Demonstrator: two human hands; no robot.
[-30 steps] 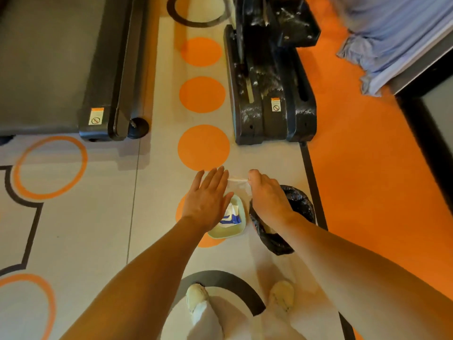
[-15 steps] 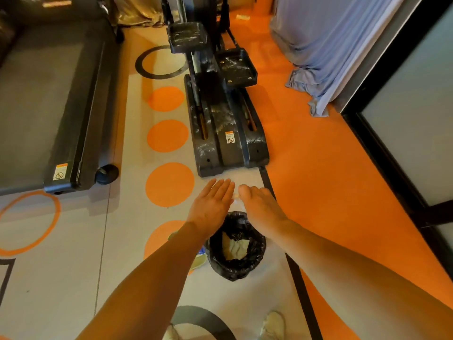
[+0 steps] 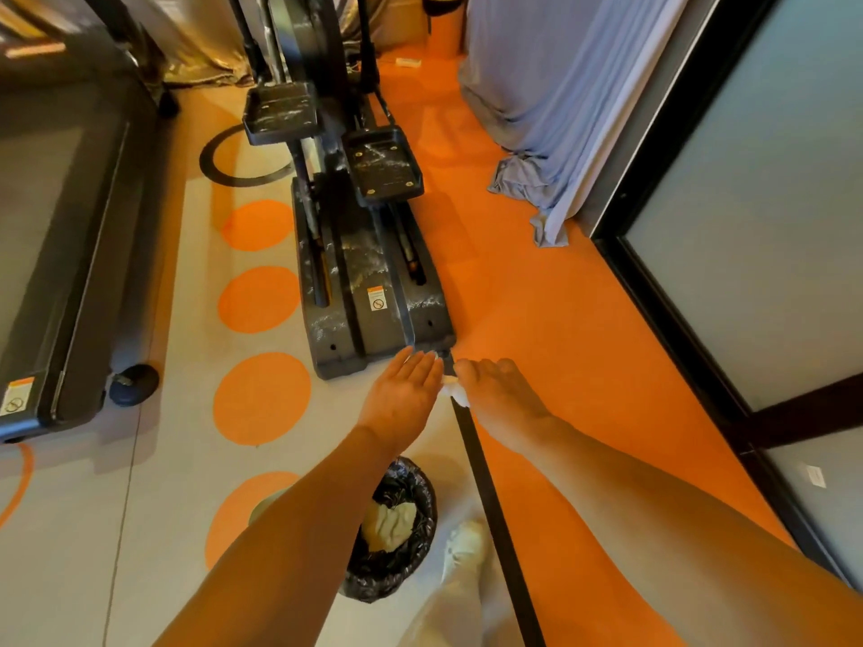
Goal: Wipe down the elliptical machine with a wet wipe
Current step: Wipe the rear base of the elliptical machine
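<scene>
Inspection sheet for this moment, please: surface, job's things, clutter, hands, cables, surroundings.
Surface: floor, orange and beige with orange circles.
Job's things: elliptical machine, black, whitish streaks on pedals and base; wet wipe, white, between the hands.
Clutter: bin with black liner, crumpled wipes inside.
Hands: left hand flat, fingers straight; right hand has its grip on the wipe.
Cables: nothing seen.
Surroundings: treadmill left; blue-grey curtain; dark-framed glass panel right.
</scene>
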